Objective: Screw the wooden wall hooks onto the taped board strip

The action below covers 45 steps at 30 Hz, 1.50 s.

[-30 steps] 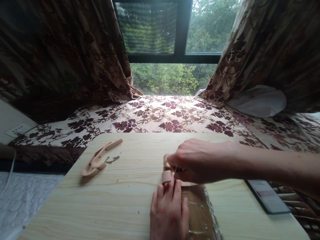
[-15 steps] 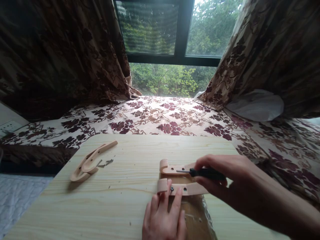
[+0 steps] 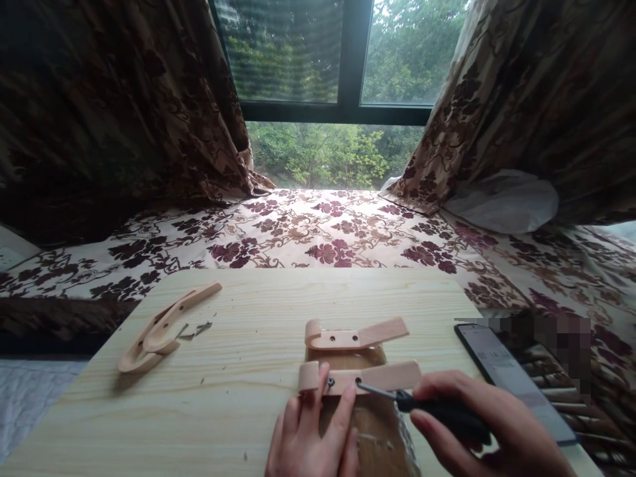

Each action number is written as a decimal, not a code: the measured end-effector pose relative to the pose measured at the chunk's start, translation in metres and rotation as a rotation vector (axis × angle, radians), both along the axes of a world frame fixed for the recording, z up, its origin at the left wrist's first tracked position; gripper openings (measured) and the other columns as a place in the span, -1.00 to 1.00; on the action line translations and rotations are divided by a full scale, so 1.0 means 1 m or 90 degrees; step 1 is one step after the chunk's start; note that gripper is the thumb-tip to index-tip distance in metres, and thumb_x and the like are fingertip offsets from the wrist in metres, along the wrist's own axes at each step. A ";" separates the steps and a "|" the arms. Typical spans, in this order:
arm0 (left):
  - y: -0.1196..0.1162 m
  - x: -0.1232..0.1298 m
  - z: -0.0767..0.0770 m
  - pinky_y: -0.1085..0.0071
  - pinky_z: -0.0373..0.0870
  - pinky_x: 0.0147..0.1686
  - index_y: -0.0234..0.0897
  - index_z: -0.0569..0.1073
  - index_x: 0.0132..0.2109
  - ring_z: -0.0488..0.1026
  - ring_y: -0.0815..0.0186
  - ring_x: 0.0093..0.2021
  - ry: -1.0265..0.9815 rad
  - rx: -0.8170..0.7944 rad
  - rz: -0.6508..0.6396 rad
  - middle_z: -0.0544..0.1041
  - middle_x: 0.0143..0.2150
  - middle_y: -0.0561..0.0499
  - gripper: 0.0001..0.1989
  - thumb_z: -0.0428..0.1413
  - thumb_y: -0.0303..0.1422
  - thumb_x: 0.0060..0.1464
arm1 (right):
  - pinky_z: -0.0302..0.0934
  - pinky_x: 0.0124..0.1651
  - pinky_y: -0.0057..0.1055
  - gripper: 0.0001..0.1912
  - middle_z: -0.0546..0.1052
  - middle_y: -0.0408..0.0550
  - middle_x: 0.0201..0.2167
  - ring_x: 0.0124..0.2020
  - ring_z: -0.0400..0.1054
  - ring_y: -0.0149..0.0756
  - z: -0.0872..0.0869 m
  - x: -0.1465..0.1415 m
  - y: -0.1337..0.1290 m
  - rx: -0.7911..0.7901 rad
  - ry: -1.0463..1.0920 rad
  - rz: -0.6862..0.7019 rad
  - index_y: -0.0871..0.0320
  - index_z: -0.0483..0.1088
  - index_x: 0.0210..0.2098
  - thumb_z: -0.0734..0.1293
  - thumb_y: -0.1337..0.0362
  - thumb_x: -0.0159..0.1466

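My right hand [image 3: 472,417] is closed around the dark handle of a screwdriver [image 3: 444,412]. The screwdriver's tip reaches the right-hand hole of the nearer wooden hook [image 3: 392,376]. My left hand [image 3: 315,437] lies over a brown board [image 3: 370,430], two fingers stretched out and spread onto that hook. Beside one fingertip, a screw [image 3: 330,382] stands at the hook's left-hand hole. Behind it, a second wooden hook [image 3: 342,339] with two dark holes lies across the board's far end.
Two more curved wooden hooks [image 3: 163,326] lie together on the left of the pale wooden table [image 3: 248,305], with several loose screws [image 3: 201,327] beside them. A phone [image 3: 517,381] rests at the table's right edge. Beyond is a flowered cloth [image 3: 328,225] below a window.
My right hand has brought the screwdriver from over the farther hook down toward me, onto the nearer hook's right-hand hole. The view has shifted, and the phone now shows.
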<state>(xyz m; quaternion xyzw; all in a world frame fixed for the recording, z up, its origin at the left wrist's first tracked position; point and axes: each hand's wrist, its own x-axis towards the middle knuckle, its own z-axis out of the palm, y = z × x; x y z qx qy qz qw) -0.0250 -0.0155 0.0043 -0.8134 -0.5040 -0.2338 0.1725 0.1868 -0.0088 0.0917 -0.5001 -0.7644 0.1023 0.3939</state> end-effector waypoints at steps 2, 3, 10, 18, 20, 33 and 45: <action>0.000 0.000 0.001 0.44 0.43 -0.26 0.07 0.24 0.19 0.38 0.30 -0.16 0.001 0.001 -0.011 0.28 0.20 -0.02 -0.52 0.02 -0.28 0.10 | 0.31 -0.48 -0.61 -0.98 0.52 -0.18 -0.54 -0.56 0.42 -0.41 -0.003 -0.001 0.002 0.001 -0.004 0.019 0.09 0.36 -0.38 0.32 0.32 0.17; 0.000 -0.001 0.001 0.44 0.43 -0.26 0.07 0.24 0.18 0.38 0.29 -0.16 0.002 0.001 -0.012 0.27 0.20 -0.02 -0.52 0.02 -0.27 0.10 | 0.30 -0.49 -0.62 -0.97 0.52 -0.19 -0.54 -0.56 0.42 -0.41 -0.005 -0.002 0.003 0.006 -0.001 0.025 0.09 0.36 -0.37 0.32 0.33 0.17; 0.001 -0.002 -0.002 0.40 0.46 -0.30 0.06 0.28 0.16 0.38 0.26 -0.19 0.012 0.001 -0.014 0.28 0.20 -0.02 -0.55 0.01 -0.23 0.09 | 0.29 -0.50 -0.61 -0.98 0.53 -0.16 -0.52 -0.52 0.44 -0.39 -0.005 -0.008 0.004 0.038 -0.014 0.033 0.09 0.34 -0.38 0.30 0.33 0.18; 0.000 -0.004 -0.007 0.41 0.46 -0.31 0.05 0.31 0.13 0.38 0.26 -0.21 0.023 0.010 -0.015 0.26 0.21 -0.02 -0.56 0.04 -0.21 0.07 | 0.27 -0.52 -0.60 -0.99 0.52 -0.17 -0.54 -0.55 0.43 -0.40 -0.006 -0.011 0.006 0.038 -0.017 0.051 0.10 0.34 -0.38 0.29 0.31 0.18; -0.001 -0.004 -0.008 0.41 0.46 -0.30 0.05 0.31 0.13 0.38 0.26 -0.21 0.024 0.015 -0.014 0.27 0.21 -0.02 -0.56 0.04 -0.20 0.07 | 0.27 -0.51 -0.59 -0.99 0.52 -0.17 -0.54 -0.56 0.42 -0.41 -0.007 -0.012 0.008 0.033 -0.008 0.056 0.10 0.34 -0.36 0.29 0.32 0.18; 0.001 -0.001 -0.011 0.41 0.44 -0.26 -0.04 0.30 0.15 0.39 0.26 -0.18 0.015 0.032 0.010 0.33 0.17 0.02 -0.55 0.01 -0.19 0.10 | 0.27 -0.51 -0.63 -0.97 0.54 -0.17 -0.49 -0.51 0.45 -0.41 -0.005 -0.014 0.013 0.051 -0.034 0.074 0.09 0.32 -0.33 0.29 0.31 0.20; 0.001 -0.001 -0.014 0.42 0.42 -0.29 0.00 0.31 0.13 0.39 0.28 -0.21 0.019 0.047 0.010 0.34 0.16 0.03 -0.58 -0.03 -0.15 0.13 | 0.27 -0.53 -0.62 -0.97 0.54 -0.17 -0.50 -0.54 0.44 -0.41 -0.001 -0.018 0.014 0.047 -0.028 0.085 0.08 0.33 -0.33 0.29 0.32 0.21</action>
